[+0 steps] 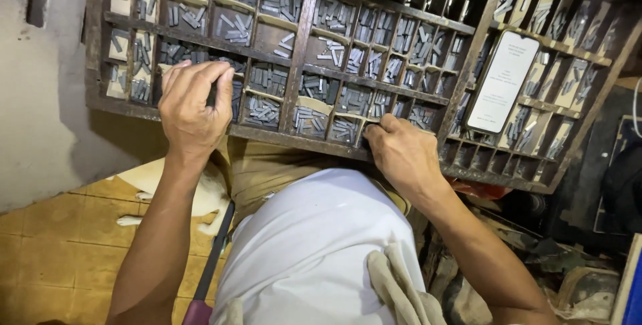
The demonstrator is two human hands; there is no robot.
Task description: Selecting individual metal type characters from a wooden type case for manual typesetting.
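— What are the hands doing at the wooden type case (200,121)?

— Picking sorts, by the look of it. The left hand (192,107) has its fingers curled and pressed together around something narrow and dark, held upright against the case; I cannot tell whether it is a composing stick or only a strip of metal, as the knuckles hide most of it.

— And the other?

— The right hand (401,154) rests on the front rail, its fingertips (374,131) bent into a low compartment. They seem to close on one of the small grey metal type pieces (348,128), but the tips are in shadow, so I cannot say if a piece is pinched.

— Where does the type lie from those fingers?

— Just beyond and above them, in every compartment, with full ones to either side. A white phone (503,81) leans on the case up and out from the right fingers, well apart from the left.

— So which step?

— I judge it the picking step. The next move calls for a fine pinch on a single piece, lifted clear of its neighbours, and carried across to the left fingers.
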